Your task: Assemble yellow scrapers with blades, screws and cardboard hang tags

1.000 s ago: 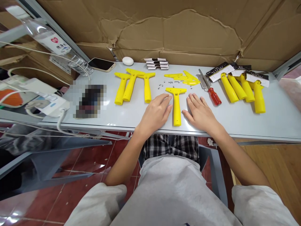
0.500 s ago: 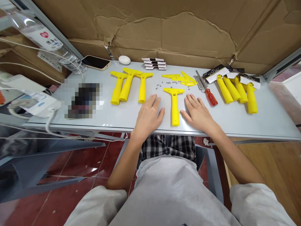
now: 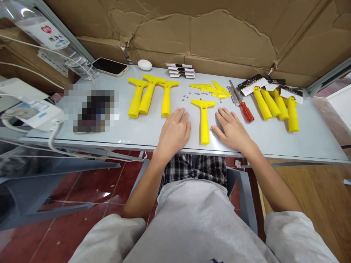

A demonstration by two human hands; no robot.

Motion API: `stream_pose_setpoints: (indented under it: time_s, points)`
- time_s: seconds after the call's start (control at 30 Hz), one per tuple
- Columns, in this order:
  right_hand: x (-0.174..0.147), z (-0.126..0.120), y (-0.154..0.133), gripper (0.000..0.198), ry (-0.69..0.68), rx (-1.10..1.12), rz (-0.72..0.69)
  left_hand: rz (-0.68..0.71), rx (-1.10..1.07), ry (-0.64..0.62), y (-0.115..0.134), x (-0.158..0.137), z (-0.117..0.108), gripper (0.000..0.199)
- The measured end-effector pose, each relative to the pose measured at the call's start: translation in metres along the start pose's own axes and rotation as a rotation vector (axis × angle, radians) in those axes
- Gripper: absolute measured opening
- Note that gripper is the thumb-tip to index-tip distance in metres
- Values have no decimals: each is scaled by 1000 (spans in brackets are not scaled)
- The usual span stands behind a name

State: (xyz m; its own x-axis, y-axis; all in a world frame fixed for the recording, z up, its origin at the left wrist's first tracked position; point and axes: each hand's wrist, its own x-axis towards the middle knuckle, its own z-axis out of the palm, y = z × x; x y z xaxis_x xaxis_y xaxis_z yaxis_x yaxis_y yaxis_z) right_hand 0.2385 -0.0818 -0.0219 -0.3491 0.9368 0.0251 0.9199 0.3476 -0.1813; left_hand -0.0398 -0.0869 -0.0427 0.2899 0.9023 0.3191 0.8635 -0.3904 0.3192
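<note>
My left hand (image 3: pixel 174 130) lies flat on the table (image 3: pixel 137 133), fingers stretched forward, holding nothing. My right hand (image 3: pixel 229 128) rests palm down in the same way, its thumb near a yellow T-shaped scraper handle (image 3: pixel 204 124). That handle lies between my hands, its wide head pointing away from me, with neither hand gripping it. Beyond it are several flat yellow plates (image 3: pixel 221 95) and scattered small metal screws or nuts (image 3: pixel 187 96). A screwdriver (image 3: pixel 246 112) with a red handle lies right of them, beside a metal blade (image 3: pixel 232 95).
Three more yellow T-shaped handles (image 3: pixel 148 95) lie on the left. Several yellow handles with black-and-white cards (image 3: pixel 292 113) are at the right. Folded cards (image 3: pixel 181 70), a white oval object (image 3: pixel 144 65), a phone (image 3: pixel 110 67) and a bottle (image 3: pixel 55 40) line the back. A white power adapter (image 3: pixel 30 104) sits left.
The view has shifted slightly. Both hands stay flat on the table, and the left thumb now lies closer to its fingers. The yellow handle between the hands stays in place.
</note>
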Motion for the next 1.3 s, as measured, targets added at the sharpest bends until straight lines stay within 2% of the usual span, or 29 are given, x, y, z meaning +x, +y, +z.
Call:
stream_pose_setpoints:
  time_s: [0.13, 0.2, 0.33, 0.43, 0.6, 0.7, 0.83, 0.97, 1.1, 1.2, 1.3]
  points:
    - [9, -20, 8, 68, 48, 86, 20, 10, 23, 4, 0, 0, 1, 59]
    - [16, -32, 16, 63, 85, 65, 114, 5, 21, 14, -1, -1, 1, 59]
    - [31, -48, 41, 58, 243, -124, 344, -4, 3, 19, 0, -1, 2, 58]
    - [37, -51, 63, 56, 240, -185, 464, 0, 5, 3, 0, -1, 1, 59]
    - [42, -46, 86, 52, 181, -152, 450, 2, 17, 7, 0, -1, 0, 59]
    - [45, -44, 95, 53, 171, -174, 506, 4, -3, 23, 0, -2, 1, 58]
    - [46, -43, 102, 59, 220, -187, 470, -1, -16, 31, 0, -2, 1, 56]
    - [47, -49, 89, 58, 270, -175, 435, -10, -37, 14, 1, -2, 0, 57]
    - [58, -55, 68, 62, 201, -151, 401, -7, -41, 16, 1, -2, 0, 57]
    - [70, -49, 63, 62, 131, -156, 406, 1, -19, 22, 1, -2, 0, 58]
    - [76, -39, 68, 58, 142, -179, 410, -1, -22, 18, 0, -2, 1, 58]
